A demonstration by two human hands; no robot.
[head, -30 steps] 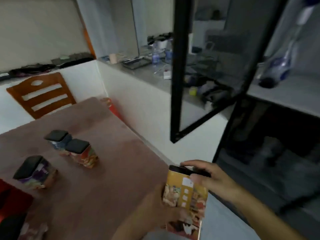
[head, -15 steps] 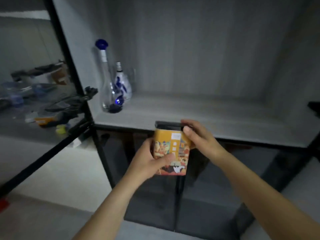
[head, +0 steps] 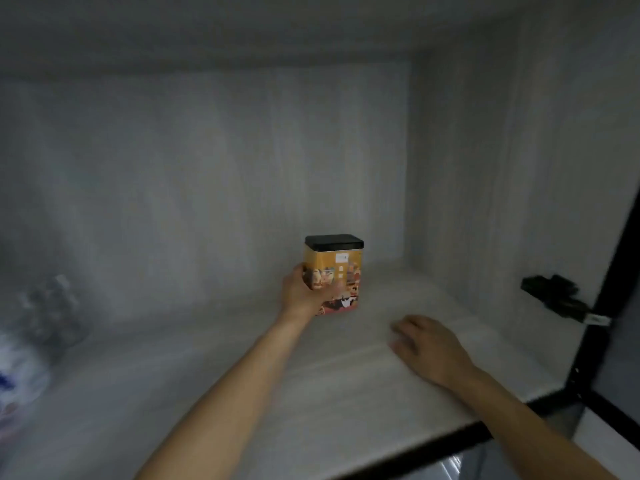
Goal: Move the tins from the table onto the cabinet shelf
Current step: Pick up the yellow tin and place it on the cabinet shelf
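An orange tin (head: 337,268) with a black lid and a colourful picture stands upright deep inside the cabinet, at the back of the pale shelf (head: 242,375). My left hand (head: 304,292) is wrapped around its lower left side. My right hand (head: 426,348) hovers low over the shelf to the right of the tin, palm down, fingers loosely apart, holding nothing. Whether the tin's base rests on the shelf I cannot tell. The table and the other tins are out of view.
Blurred white and blue bottles (head: 20,368) stand at the shelf's left end. A black hinge (head: 554,296) sticks out from the right wall by the black door frame (head: 602,327). The shelf's front edge runs along the lower right.
The view swung from the table to the cabinet. The tin, held in both hands before, went forward into the shelf. My right hand has let go and dropped to the right.
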